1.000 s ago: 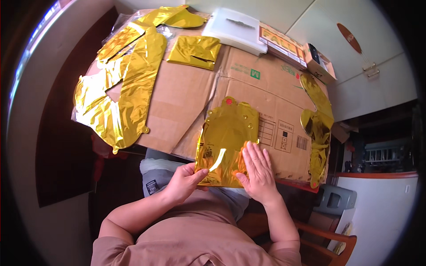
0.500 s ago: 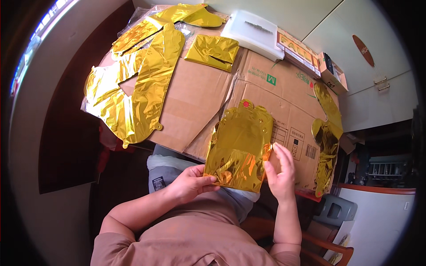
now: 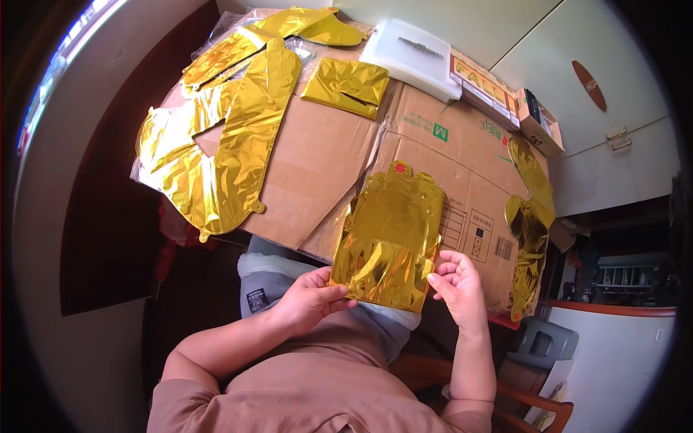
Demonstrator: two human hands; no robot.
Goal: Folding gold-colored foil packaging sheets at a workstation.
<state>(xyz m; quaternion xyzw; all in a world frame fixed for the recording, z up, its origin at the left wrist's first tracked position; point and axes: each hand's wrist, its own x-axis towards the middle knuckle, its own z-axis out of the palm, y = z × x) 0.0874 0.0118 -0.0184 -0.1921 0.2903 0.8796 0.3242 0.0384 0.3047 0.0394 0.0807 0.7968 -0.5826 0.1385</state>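
Note:
A folded gold foil balloon (image 3: 386,238) lies at the near edge of the cardboard, its lower end reaching over my lap. Small scallops and a red dot mark its far end. At its lower left corner my left hand (image 3: 312,297) pinches the foil between thumb and fingers. My right hand (image 3: 458,285) is at the lower right edge, thumb on the foil and fingers curled beside it; part of that grip is hidden.
Flattened cardboard (image 3: 325,159) covers the table. Large gold foil balloons (image 3: 238,144) lie at left, with a folded foil piece (image 3: 346,85) beyond. A white plastic box (image 3: 411,58) and small cartons (image 3: 484,90) line the back. Another gold balloon (image 3: 533,238) hangs along the right edge.
My right hand has slid slightly down and right along the balloon's edge, and its fingers have curled in. My left hand keeps its hold at the corner.

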